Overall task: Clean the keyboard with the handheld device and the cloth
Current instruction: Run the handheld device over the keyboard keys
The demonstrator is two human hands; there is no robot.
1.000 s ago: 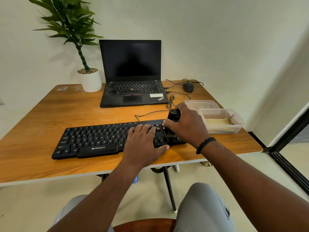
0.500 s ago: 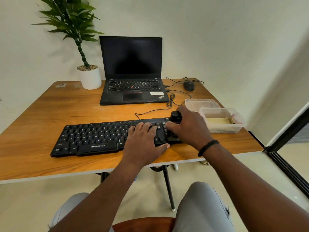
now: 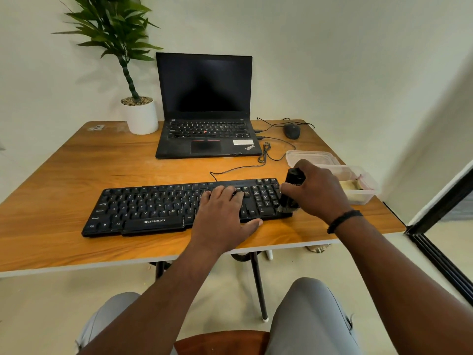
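Observation:
A black keyboard lies across the middle of the wooden table. My left hand rests flat on its right half, fingers spread on the keys, thumb at the front edge. My right hand grips a black handheld device held upright, its brush end down on the keyboard's right end by the number pad. A yellowish cloth lies inside a clear plastic container at the table's right edge, partly hidden by my right hand.
A black open laptop stands behind the keyboard, a potted plant to its left, a black mouse with cables to its right. A clear lid lies behind the container. A dark door frame stands at right.
My right hand has slid the device rightward along the keyboard, from over the number pad to its right edge. My left hand stays on the keys.

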